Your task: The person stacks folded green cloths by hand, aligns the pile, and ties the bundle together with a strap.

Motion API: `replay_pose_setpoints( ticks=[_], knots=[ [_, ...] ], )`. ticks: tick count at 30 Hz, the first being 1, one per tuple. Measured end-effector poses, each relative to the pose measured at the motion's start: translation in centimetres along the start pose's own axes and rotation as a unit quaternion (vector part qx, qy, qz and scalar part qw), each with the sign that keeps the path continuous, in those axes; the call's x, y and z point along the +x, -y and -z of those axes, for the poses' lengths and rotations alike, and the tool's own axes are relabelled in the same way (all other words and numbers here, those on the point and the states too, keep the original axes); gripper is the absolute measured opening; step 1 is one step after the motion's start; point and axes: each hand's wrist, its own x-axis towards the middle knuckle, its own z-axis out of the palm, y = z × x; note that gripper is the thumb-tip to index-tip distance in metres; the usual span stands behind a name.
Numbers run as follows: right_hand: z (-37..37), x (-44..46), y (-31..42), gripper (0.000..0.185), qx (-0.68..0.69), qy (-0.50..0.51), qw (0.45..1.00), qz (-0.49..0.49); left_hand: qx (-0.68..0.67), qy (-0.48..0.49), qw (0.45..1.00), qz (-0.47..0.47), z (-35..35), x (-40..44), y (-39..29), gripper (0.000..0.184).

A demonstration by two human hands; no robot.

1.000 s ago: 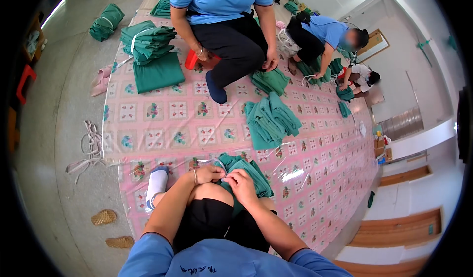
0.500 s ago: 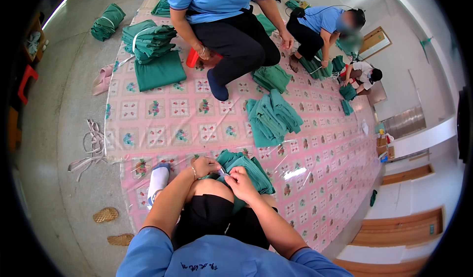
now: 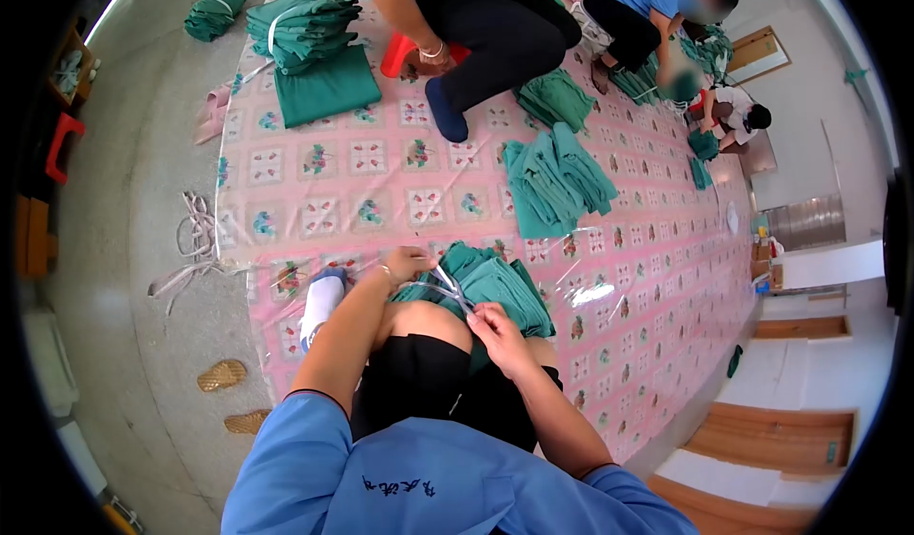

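A folded bundle of green cloth [image 3: 505,292] lies on the pink sheet, right in front of my knees. Across its near side runs a white cloth strap [image 3: 447,283]. My left hand [image 3: 409,264], with a bracelet at the wrist, pinches one part of the strap at the bundle's left. At the lower right of the strap, my right hand [image 3: 499,333] is closed on another part of it, beside the cloth. Whether the strap is knotted between my hands is too small to tell.
Ahead lies a loose green cloth pile [image 3: 560,183]. A strapped green stack [image 3: 303,32] rests on a flat folded cloth [image 3: 327,88]. One co-worker [image 3: 490,30] sits on a red stool [image 3: 398,55]; others work farther right. Loose straps [image 3: 197,235] and sandals [image 3: 222,375] lie at the left.
My hands have drawn apart, left hand to the upper left and right hand to the lower right, and more strap shows between them. The whole view has also shifted.
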Motion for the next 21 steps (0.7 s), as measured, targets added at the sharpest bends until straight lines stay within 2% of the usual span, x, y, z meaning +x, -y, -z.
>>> replay_pose_setpoints(
  ticks=[1, 4, 8, 12, 13, 15, 16, 17, 18, 19, 21],
  knots=[
    [0.1, 0.0, 0.2, 0.019, 0.026, 0.009, 1.0, 0.015, -0.119, 0.014, 0.992, 0.029, 0.0, -0.9, -0.3, 0.024],
    [0.0, -0.1, 0.8, 0.014, 0.069, 0.024, 0.997, 0.037, -0.27, 0.045, 0.962, 0.006, -0.4, -3.3, -2.0, 0.016],
    [-0.2, 1.0, 0.3, 0.009, 0.12, 0.035, 0.99, 0.068, -0.331, 0.105, 0.937, -0.05, -0.4, -1.6, -1.6, 0.016],
    [-0.7, 1.4, 1.4, 0.012, 0.136, 0.027, 0.985, 0.104, -0.299, -0.02, 0.953, -0.048, -4.3, -2.4, -5.5, 0.02],
    [-0.7, 1.4, 1.3, 0.014, 0.134, 0.029, 0.985, 0.109, -0.334, -0.053, 0.941, -0.013, -5.7, -2.3, -6.9, 0.021],
    [-0.9, 1.3, 1.3, 0.019, 0.146, 0.013, 0.983, 0.113, -0.328, -0.008, 0.944, 0.036, -5.9, -0.9, -7.2, 0.024],
    [-1.1, 1.2, 1.3, 0.019, 0.088, -0.016, 0.99, 0.112, -0.325, 0.014, 0.944, 0.059, -6.1, -0.3, -7.4, 0.027],
    [-1.3, 0.9, 1.1, 0.019, 0.03, -0.043, 0.993, 0.11, -0.295, -0.061, 0.951, 0.074, -7.1, 0.5, -7.5, 0.03],
    [-1.6, 0.9, 0.9, 0.02, -0.028, -0.069, 0.991, 0.109, -0.275, -0.085, 0.953, 0.093, -7.1, 0.9, -7.5, 0.031],
    [-2.0, 1.0, 0.8, 0.02, -0.058, -0.095, 0.983, 0.148, -0.255, -0.112, 0.954, 0.113, -7.1, 1.4, -7.2, 0.031],
    [-2.2, 0.8, 1.1, 0.021, -0.047, -0.104, 0.986, 0.119, -0.226, -0.151, 0.952, 0.141, -6.7, 2.1, -6.4, 0.032]
  ],
)
